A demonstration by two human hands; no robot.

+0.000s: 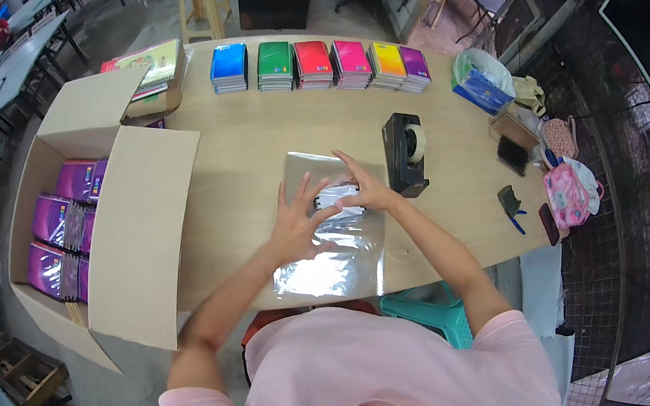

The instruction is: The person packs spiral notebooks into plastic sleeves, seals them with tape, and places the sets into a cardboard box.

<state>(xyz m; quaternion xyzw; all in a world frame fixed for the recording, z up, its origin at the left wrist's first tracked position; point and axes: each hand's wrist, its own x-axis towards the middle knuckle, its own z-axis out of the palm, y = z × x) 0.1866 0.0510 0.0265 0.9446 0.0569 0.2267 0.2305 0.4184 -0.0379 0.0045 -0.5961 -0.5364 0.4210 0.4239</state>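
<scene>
A clear plastic sheet (368, 260) lies on the table in front of me, glossy with reflected light. On it rests a small white-topped stack, likely notebooks with dark binding at the sides (332, 195). My left hand (295, 229) reaches over the stack's left side with fingers spread and thumb toward its near edge. From the right, my right hand (370, 190) touches the stack with its thumb, while its index finger stretches to the sheet's far part. Just right of that hand stands a black tape dispenser (401, 155) with a roll of tape.
Several stacks of coloured notebooks (313, 63) line the table's far side. An open carton (144, 231) at left holds wrapped purple notebooks (49, 221). At right are a blue bag (481, 85), a stapler-like tool (509, 199) and a pink pouch (566, 197). A green stool (436, 314) is beneath.
</scene>
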